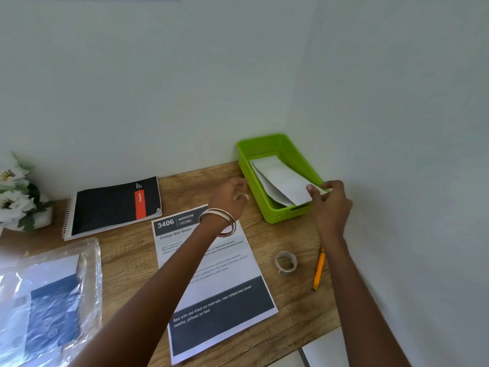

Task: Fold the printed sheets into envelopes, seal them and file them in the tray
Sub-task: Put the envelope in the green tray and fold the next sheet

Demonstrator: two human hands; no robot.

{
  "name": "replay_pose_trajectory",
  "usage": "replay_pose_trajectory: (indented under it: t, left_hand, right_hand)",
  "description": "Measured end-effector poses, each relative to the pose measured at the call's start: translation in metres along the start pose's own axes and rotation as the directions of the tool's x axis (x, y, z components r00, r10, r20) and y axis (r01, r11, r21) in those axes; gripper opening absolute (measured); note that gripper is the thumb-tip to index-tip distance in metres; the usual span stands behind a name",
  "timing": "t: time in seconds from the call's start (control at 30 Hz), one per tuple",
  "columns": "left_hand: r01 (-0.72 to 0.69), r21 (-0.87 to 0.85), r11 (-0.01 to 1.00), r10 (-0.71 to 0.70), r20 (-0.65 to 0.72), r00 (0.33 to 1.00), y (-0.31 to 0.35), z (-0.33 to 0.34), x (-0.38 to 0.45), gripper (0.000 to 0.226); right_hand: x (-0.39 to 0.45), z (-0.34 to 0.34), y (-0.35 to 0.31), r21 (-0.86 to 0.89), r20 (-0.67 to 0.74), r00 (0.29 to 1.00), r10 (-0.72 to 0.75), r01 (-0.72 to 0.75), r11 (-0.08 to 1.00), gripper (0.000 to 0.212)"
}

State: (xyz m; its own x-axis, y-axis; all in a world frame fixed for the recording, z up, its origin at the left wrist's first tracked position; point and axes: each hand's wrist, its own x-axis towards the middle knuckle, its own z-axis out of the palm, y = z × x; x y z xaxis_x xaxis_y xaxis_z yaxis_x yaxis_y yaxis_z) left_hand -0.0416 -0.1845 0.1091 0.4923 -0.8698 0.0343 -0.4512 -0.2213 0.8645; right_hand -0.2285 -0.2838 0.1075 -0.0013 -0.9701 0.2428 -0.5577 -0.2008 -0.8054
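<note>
A green plastic tray stands in the desk's far right corner against the walls. A folded white envelope lies slanted inside it. My right hand pinches the envelope's near end over the tray's right rim. My left hand hovers just left of the tray with fingers loosely curled and nothing in it; bangles ring its wrist. A printed sheet headed "3406 Bedroom, Change Bed Sheets" lies flat on the desk under my left forearm.
A roll of tape and a yellow pen lie right of the sheet. A black spiral notebook sits at the back. A clear plastic sleeve with papers lies at the left, white flowers behind it.
</note>
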Motion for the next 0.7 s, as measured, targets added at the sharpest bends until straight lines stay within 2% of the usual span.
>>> replay_pose_trajectory:
  t: [0.13,0.27,0.33,0.4,0.47,0.53,0.7]
  left_hand:
    - [0.097,-0.015,0.995,-0.098,-0.109,0.989,-0.023,-0.022,-0.020,0.028]
    - [0.172,0.110,0.979,-0.156,-0.137,0.978,-0.061,-0.046,-0.052,0.028]
    - [0.235,0.181,0.955,-0.204,-0.174,0.963,-0.079,-0.056,-0.070,0.033]
    - [0.277,0.231,0.933,-0.229,-0.214,0.950,-0.096,-0.063,-0.087,0.034]
    - [0.316,0.250,0.915,-0.251,-0.258,0.933,-0.112,-0.069,-0.101,0.034]
    - [0.353,0.294,0.888,-0.274,-0.278,0.921,-0.126,-0.073,-0.111,0.038]
    - [0.335,0.461,0.822,-0.260,-0.220,0.940,-0.150,-0.082,-0.125,0.056]
  right_hand:
    - [-0.044,0.003,-0.024,0.099,0.140,0.974,-0.179,0.166,0.981,0.016]
    - [-0.086,0.030,-0.029,0.166,0.386,0.875,-0.292,0.246,0.955,0.008]
    - [-0.105,0.050,-0.023,0.110,0.531,0.792,-0.300,0.286,0.952,0.017]
    - [-0.120,0.071,-0.013,-0.038,0.619,0.737,-0.271,0.372,0.927,0.033]
    - [-0.133,0.085,-0.006,-0.176,0.659,0.719,-0.222,0.434,0.883,0.047]
    - [-0.145,0.092,-0.003,-0.236,0.690,0.704,-0.169,0.440,0.866,0.054]
    - [-0.165,0.100,0.000,-0.280,0.708,0.680,-0.193,0.520,0.807,0.053]
